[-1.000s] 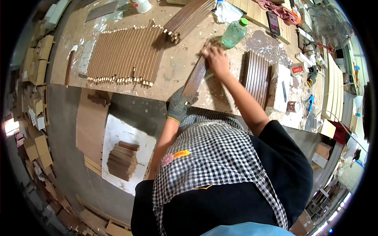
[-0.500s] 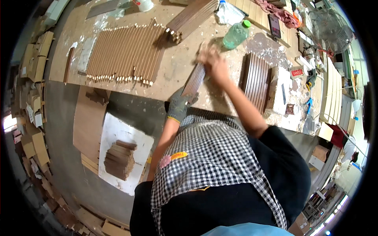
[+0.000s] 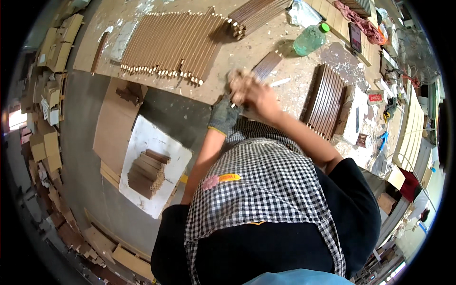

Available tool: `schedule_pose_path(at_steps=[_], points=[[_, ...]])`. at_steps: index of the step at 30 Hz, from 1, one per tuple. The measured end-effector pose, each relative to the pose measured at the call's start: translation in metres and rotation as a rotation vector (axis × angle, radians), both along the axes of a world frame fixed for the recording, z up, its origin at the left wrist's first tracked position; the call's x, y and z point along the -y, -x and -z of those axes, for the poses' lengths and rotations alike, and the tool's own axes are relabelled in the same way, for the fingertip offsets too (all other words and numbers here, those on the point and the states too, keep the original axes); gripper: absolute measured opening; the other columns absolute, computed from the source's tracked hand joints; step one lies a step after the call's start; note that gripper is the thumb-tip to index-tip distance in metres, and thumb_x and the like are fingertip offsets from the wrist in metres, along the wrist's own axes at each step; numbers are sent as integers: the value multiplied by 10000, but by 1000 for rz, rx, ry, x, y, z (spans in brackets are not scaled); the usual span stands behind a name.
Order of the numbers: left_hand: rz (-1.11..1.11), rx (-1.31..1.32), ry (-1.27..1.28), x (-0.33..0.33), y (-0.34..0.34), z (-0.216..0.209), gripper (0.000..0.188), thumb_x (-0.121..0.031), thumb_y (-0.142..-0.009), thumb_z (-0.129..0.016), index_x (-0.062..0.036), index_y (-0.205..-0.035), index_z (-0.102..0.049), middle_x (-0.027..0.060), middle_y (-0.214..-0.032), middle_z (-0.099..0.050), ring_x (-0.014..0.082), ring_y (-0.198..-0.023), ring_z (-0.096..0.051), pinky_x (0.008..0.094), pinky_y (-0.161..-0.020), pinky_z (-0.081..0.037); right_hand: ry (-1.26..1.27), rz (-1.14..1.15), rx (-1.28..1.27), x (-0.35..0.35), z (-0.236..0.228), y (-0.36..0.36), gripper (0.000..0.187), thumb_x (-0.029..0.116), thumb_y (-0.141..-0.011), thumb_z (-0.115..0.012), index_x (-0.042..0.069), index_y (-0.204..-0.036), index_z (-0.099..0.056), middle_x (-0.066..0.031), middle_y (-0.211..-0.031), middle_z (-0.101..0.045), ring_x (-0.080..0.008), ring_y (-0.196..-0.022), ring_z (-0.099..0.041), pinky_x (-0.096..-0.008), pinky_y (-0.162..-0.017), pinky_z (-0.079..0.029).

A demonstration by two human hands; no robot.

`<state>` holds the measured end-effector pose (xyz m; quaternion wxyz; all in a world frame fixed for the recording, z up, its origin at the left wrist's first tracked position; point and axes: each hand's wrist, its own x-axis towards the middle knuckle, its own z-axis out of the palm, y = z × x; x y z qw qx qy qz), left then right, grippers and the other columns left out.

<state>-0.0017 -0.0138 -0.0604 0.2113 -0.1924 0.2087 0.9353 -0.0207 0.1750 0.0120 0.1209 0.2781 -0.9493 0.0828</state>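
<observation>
Stained table (image 3: 232, 57) spans upper frame, boxes (image 3: 51, 153) line left edge; left hand (image 3: 224, 114), right hand (image 3: 256, 95) near brown strip (image 3: 267, 65), fingers' hold unclear.

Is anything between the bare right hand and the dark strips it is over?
Nothing clearly visible: the right hand overlaps the dark strips in view, though blur could hide something. The green bottle stands apart, right of their far end.

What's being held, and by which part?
The left hand seems to hold the brown wooden piece by its near end; the right hand is too blurred to tell.
</observation>
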Motion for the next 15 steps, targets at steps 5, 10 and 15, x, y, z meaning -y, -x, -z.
schedule_pose_path(at_steps=[5, 10, 15], points=[[-1, 242, 109, -13, 10, -46, 425, -231, -1062, -373, 74, -1353, -421, 271, -1325, -505, 404, -1211, -533, 554, -1016, -492, -129, 402, 140, -46, 16, 62, 524, 49, -877, -539, 138, -1393, -527, -55, -1454, -489, -241, -1134, -552, -389, -954, -456], [532, -739, 1705, -6, 7, -69, 312, -237, -982, -544, -33, -1218, -555, 204, -1153, -646, 351, -1096, -619, 468, -907, -533, 29, 30, 243, 38, -6, -17, 555, 81, -798, -661, 101, -1345, -565, -94, -1421, -504, -283, -1337, -432, -401, -974, -466], [571, -446, 1496, -9, 5, -82, 407, -301, -971, -561, -4, -1248, -534, 227, -1179, -624, 332, -1105, -614, 447, -885, -540, 210, 378, 215, -36, 15, 64, 432, 49, -874, -621, 224, -1267, -652, -30, -1407, -540, -251, -1267, -494, -401, -951, -491]])
